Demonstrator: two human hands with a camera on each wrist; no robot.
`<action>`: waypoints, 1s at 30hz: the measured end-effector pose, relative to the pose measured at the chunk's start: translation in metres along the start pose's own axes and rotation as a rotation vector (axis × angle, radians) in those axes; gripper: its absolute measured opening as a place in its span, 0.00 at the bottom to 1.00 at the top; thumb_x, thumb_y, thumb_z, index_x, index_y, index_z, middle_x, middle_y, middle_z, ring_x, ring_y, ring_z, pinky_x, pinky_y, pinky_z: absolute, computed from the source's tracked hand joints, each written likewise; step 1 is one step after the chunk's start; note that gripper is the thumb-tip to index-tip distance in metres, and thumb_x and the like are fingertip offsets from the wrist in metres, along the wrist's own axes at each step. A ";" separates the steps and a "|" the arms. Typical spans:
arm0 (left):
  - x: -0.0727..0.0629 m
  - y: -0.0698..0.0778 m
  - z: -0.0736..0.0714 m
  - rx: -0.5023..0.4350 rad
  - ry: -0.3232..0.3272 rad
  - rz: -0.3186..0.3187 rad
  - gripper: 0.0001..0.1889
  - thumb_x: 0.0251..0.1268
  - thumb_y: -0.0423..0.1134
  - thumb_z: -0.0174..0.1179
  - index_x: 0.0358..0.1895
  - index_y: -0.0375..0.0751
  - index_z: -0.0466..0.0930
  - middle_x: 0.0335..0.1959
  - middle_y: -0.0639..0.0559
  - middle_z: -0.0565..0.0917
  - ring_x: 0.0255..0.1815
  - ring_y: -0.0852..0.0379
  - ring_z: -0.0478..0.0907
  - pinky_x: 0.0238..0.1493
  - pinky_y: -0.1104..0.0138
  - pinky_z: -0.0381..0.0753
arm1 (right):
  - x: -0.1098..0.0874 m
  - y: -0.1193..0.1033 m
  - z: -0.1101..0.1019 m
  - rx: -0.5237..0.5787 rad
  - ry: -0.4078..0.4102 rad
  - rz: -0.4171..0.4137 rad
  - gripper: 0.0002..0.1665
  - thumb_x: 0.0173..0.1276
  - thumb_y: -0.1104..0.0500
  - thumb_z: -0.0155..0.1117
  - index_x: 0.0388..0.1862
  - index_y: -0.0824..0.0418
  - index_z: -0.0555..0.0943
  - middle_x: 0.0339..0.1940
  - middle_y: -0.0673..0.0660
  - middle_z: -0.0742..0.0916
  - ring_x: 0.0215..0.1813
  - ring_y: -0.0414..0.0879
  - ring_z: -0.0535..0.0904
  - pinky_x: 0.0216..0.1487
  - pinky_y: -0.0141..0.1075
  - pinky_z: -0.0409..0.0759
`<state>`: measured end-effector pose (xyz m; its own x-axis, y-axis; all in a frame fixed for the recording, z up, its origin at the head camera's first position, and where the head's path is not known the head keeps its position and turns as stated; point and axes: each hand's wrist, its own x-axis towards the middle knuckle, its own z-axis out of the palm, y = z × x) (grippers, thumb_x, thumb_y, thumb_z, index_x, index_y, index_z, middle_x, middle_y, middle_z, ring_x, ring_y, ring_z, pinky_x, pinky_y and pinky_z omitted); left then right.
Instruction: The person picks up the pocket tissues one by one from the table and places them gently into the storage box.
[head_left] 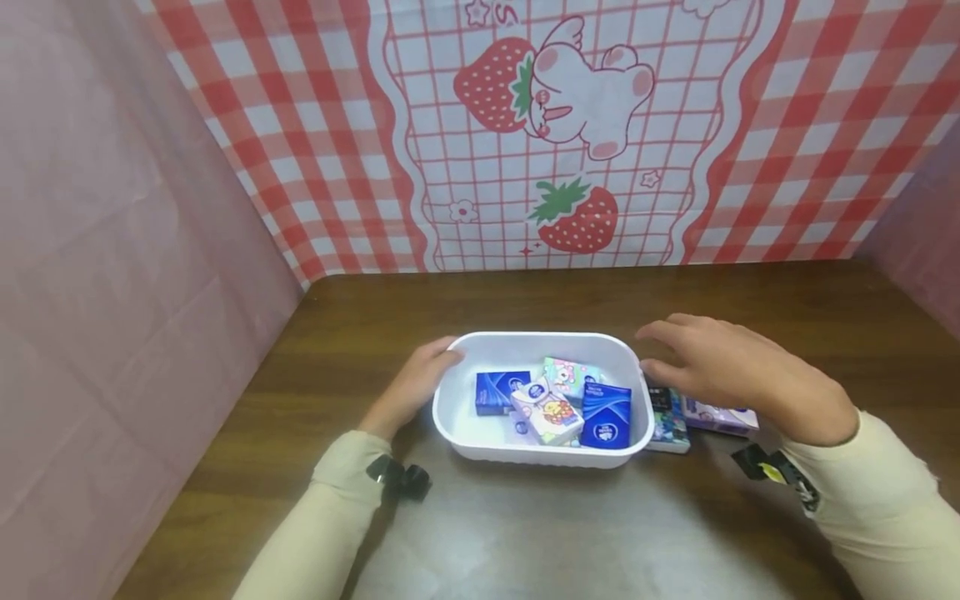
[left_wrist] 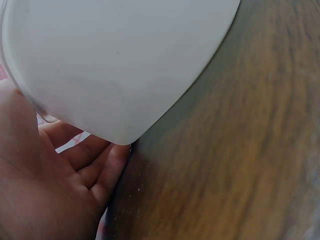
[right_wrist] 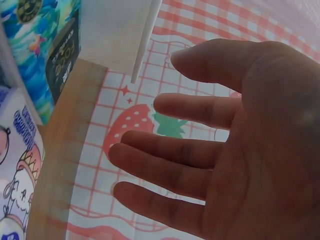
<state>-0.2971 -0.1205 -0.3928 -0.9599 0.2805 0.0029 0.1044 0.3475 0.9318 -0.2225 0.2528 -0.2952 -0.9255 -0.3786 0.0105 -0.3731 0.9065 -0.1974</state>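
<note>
A white plastic tub (head_left: 517, 454) stands on the table with several tissue packs inside, among them a dark blue pack (head_left: 607, 414) and a white cartoon-print pack (head_left: 546, 410). My left hand (head_left: 420, 379) holds the tub's left end, thumb over the rim and fingers along the outer wall (left_wrist: 120, 65). At the other end, my right hand (head_left: 727, 367) hovers with its fingers spread; nothing lies between them in the right wrist view. Below it are a blue-green patterned pack (head_left: 670, 425) with a black label and a purple cartoon-print pack (head_left: 722, 417).
The brown wooden table (head_left: 315, 517) reaches back to a red-and-white checked cloth (head_left: 337, 150) with strawberry prints. A pale pink cloth (head_left: 135, 275) hangs along the left side.
</note>
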 end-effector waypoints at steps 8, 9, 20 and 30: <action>0.000 0.000 0.001 0.001 0.007 -0.009 0.19 0.77 0.44 0.51 0.63 0.41 0.78 0.48 0.45 0.85 0.43 0.51 0.84 0.43 0.60 0.84 | -0.005 0.007 0.004 0.000 -0.028 0.015 0.32 0.67 0.46 0.69 0.65 0.60 0.78 0.59 0.62 0.83 0.59 0.65 0.79 0.51 0.62 0.80; 0.000 0.000 0.000 -0.001 0.006 -0.006 0.19 0.77 0.43 0.51 0.63 0.41 0.78 0.48 0.45 0.85 0.43 0.51 0.84 0.43 0.60 0.84 | -0.006 0.008 0.004 0.001 -0.034 0.018 0.33 0.66 0.46 0.69 0.65 0.60 0.78 0.59 0.63 0.83 0.59 0.65 0.79 0.51 0.62 0.80; 0.000 0.000 0.001 -0.018 0.000 0.004 0.19 0.77 0.43 0.50 0.63 0.39 0.78 0.47 0.44 0.85 0.42 0.51 0.84 0.42 0.61 0.84 | -0.010 0.017 0.009 -0.001 -0.094 0.043 0.35 0.65 0.44 0.70 0.66 0.60 0.77 0.60 0.64 0.82 0.60 0.68 0.77 0.52 0.64 0.78; -0.001 0.002 0.001 -0.013 -0.005 -0.004 0.19 0.78 0.44 0.50 0.63 0.40 0.78 0.48 0.43 0.85 0.42 0.50 0.84 0.43 0.60 0.84 | -0.010 0.020 0.009 0.036 -0.197 0.042 0.34 0.62 0.47 0.71 0.65 0.59 0.77 0.59 0.62 0.83 0.60 0.68 0.78 0.49 0.63 0.80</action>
<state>-0.2959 -0.1195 -0.3910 -0.9590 0.2833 -0.0029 0.0969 0.3374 0.9364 -0.2202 0.2732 -0.3076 -0.9084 -0.3727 -0.1894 -0.3284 0.9165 -0.2285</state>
